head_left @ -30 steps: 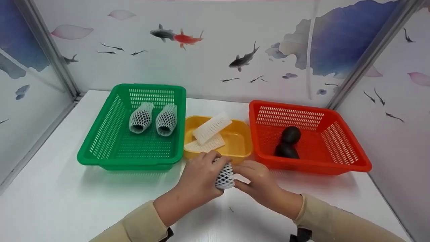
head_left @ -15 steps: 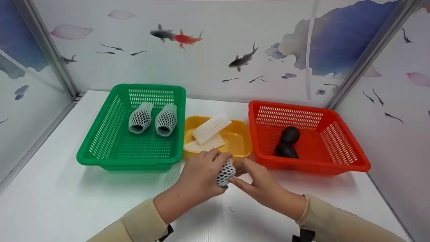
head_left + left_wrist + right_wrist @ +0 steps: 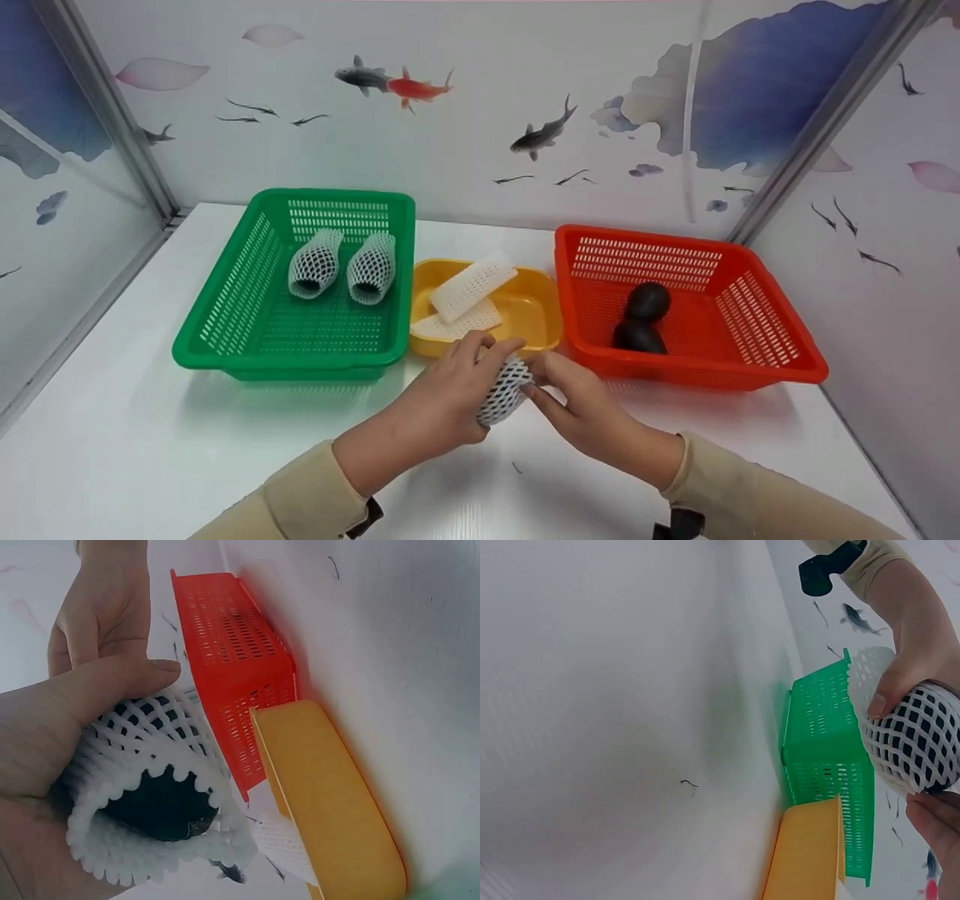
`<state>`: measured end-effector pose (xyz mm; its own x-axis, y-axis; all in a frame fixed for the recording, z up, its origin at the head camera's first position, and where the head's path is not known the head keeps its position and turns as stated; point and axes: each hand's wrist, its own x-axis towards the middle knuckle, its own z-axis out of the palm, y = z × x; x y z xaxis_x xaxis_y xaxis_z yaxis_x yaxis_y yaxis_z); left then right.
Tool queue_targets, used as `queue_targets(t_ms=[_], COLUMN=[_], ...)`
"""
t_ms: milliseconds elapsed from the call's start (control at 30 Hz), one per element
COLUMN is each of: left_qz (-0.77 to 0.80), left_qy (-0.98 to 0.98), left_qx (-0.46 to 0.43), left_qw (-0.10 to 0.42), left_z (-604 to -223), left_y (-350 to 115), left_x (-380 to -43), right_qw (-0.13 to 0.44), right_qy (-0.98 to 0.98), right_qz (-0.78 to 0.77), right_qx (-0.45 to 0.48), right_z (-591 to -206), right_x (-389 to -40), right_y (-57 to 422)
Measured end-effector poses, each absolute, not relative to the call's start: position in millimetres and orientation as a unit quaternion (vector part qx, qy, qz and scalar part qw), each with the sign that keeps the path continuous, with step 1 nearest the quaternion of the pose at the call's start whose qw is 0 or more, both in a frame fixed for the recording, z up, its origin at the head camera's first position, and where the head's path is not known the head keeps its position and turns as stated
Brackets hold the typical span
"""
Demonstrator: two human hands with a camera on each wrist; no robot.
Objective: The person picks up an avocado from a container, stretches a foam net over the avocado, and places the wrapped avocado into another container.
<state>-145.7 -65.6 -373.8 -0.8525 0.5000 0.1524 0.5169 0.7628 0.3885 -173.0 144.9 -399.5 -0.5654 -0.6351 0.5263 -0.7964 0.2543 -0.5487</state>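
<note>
Above the table's middle, my left hand [image 3: 442,394] holds a dark avocado [image 3: 161,806] wrapped in a white foam net sleeve [image 3: 504,394]. In the left wrist view the scalloped mouth of the sleeve gapes open, with the dark fruit inside it. My right hand [image 3: 589,401] pinches the opposite end of the sleeve between thumb and fingers; the right wrist view shows those fingertips [image 3: 930,814] at the net's edge. Two more sleeved avocados [image 3: 313,264] lie in the green basket [image 3: 292,358]. Two bare dark avocados [image 3: 649,301] touch each other in the red basket [image 3: 697,364].
Between the two baskets stands a yellow bin [image 3: 536,315] with flat foam net sleeves [image 3: 474,286] at its left side. A small dark thread [image 3: 517,467] lies on the white table [image 3: 112,420]. Printed wall panels close in the back and sides.
The sleeved avocado has tilted, its right end now pointing up towards my right hand. My right thumb and fingers have closed in on the sleeve's end. Baskets and bin stay put.
</note>
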Motion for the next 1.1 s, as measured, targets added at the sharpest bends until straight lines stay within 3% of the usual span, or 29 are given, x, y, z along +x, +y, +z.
queue_targets(t_ms=[400, 567, 700, 800, 900, 1100], left_qz=[-0.274, -0.356, -0.422, -0.468, -0.512, -0.575], left_qy=[-0.938, -0.92, -0.897, -0.874, -0.848, -0.804], left_qx=[-0.203, -0.163, -0.131, -0.123, -0.117, -0.107], left_qw=[0.056, 0.017, -0.014, -0.04, -0.074, -0.108], left_z=[-380, -380, -379, -379, -379, -378], left_y=[-77, -77, -76, -75, -75, -80], left_x=[-148, -150, -151, -152, -152, -153], right_qw=[0.09, 0.172, 0.26, 0.294, 0.283, 0.191], right_qy=[-0.804, -0.804, -0.794, -0.779, -0.783, -0.838], right_qz=[0.409, 0.372, 0.271, 0.205, 0.188, 0.248], right_qx=[0.423, 0.43, 0.477, 0.514, 0.521, 0.447], right_z=[-394, -392, -391, -393, -396, -399], right_x=[-175, -176, -176, -178, -180, -183], right_y=[152, 150, 147, 143, 141, 144])
